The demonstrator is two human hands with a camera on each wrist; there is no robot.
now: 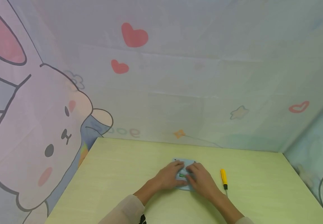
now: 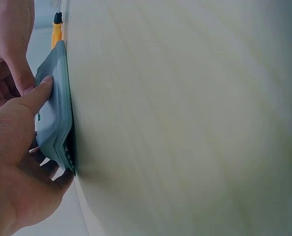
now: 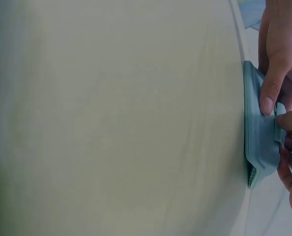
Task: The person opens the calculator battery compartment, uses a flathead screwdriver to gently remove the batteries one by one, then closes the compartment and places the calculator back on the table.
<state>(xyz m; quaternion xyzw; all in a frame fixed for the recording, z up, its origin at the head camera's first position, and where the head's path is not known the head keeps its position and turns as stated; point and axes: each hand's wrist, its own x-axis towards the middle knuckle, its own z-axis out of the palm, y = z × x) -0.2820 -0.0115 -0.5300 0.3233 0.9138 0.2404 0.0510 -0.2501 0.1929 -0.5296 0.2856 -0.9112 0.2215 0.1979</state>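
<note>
A flat, light-blue plastic case (image 1: 186, 187) with slanted edges lies on the table between both hands. My left hand (image 1: 169, 176) grips it from the left, thumb pressed on its upper face and fingers around the far edge, as the left wrist view shows. From the right, my right hand (image 1: 203, 182) pinches a small light-blue cover piece (image 3: 279, 133) that stands up from the case's upper face. A green strip (image 1: 182, 175) shows in the middle of the case, between the hands. Fingers hide much of the opening around it.
A screwdriver (image 1: 224, 177) with a yellow handle and black collar lies on the table right of the case, its shaft partly behind the right forearm. The pale yellow table (image 1: 122, 165) ends at a printed cloth backdrop (image 1: 178, 77).
</note>
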